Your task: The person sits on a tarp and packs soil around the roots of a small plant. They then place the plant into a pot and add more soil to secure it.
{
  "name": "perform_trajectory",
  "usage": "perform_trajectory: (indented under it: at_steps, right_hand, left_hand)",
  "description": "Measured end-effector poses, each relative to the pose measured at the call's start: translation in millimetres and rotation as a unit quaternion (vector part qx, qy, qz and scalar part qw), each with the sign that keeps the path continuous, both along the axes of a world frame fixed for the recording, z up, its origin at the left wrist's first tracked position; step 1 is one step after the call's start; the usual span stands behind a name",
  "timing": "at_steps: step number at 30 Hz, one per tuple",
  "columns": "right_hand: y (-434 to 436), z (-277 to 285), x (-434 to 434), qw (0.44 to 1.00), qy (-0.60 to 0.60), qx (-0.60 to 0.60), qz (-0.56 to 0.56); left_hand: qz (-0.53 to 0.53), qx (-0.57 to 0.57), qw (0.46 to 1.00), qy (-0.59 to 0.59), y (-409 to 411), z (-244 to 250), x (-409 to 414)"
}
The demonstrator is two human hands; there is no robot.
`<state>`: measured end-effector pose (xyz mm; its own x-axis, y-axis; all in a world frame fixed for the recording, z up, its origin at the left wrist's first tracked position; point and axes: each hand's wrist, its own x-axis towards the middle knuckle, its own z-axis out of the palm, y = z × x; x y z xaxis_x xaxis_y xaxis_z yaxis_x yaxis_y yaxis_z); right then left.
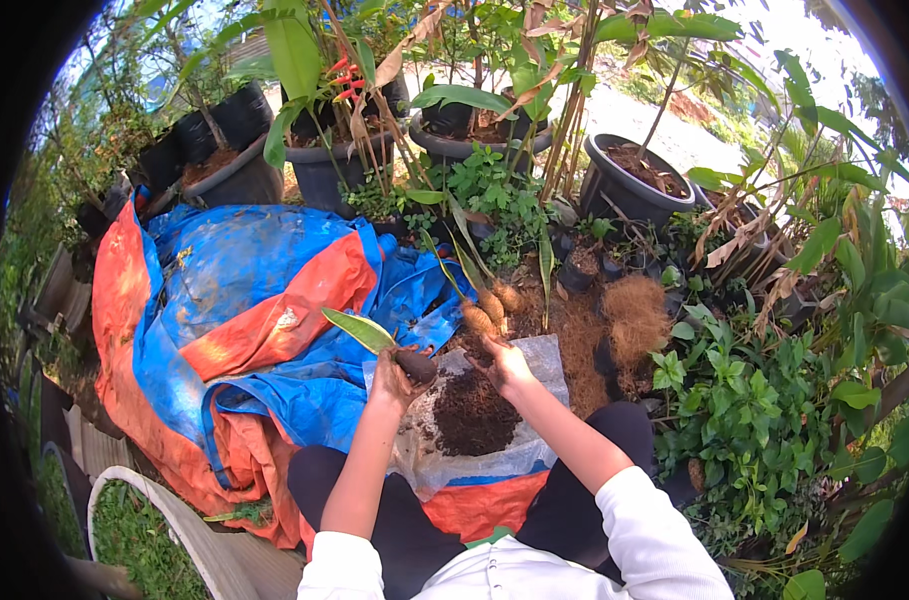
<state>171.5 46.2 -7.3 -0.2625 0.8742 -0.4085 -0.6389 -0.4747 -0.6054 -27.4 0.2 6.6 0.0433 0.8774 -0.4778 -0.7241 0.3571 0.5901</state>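
My left hand (394, 382) holds a snake plant leaf cutting (360, 330) by the dark, rounded soil ball (415, 366) at its base. The leaf is green with pale yellow edges and slants up to the left. To its right, my right hand (505, 366) is curled above a mound of dark potting soil (475, 416); whether it grips soil is unclear. That mound lies on a clear plastic sheet (548, 360) between my knees. Just beyond my right hand, three fibre-wrapped balls (490, 306) with snake plant leaves (469, 266) lie side by side.
A crumpled blue and orange tarpaulin (252, 255) spreads to the left. Loose brown coconut fibre (633, 311) lies to the right, beside leafy plants (754, 397). Large black plant pots (634, 184) line the back. A curved pale slab (124, 480) stands at lower left.
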Motion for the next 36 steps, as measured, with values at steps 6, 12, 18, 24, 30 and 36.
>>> perform_trajectory:
  at_steps: [6, 12, 18, 24, 30, 36]
  right_hand:
    - [5.5, -2.0, 3.0, 0.998, 0.050, 0.030, 0.021]
    - [-4.5, -1.7, -3.1, 0.998, 0.004, 0.069, 0.014]
    - [-7.8, 1.8, -2.8, 0.995, -0.061, 0.081, 0.023]
    - [-7.7, 11.8, -7.4, 0.999, 0.019, 0.037, -0.003]
    - [-9.0, 6.4, -6.5, 0.995, -0.067, 0.077, 0.008]
    - [-9.4, 11.7, -4.1, 0.989, -0.136, 0.063, 0.016]
  left_hand:
    - [0.004, -0.011, 1.000, 0.013, 2.4, -2.7, 2.1]
    - [0.008, -0.016, 1.000, 0.019, -3.6, 2.7, 2.7]
    - [0.018, -0.038, 0.999, 0.019, -7.7, 9.2, 7.7]
    - [0.018, -0.047, 0.998, 0.026, -10.9, 9.2, 3.8]
    - [0.022, -0.055, 0.998, 0.022, -10.5, 7.2, 4.1]
    - [0.014, -0.056, 0.998, 0.036, -11.5, 7.0, 4.1]
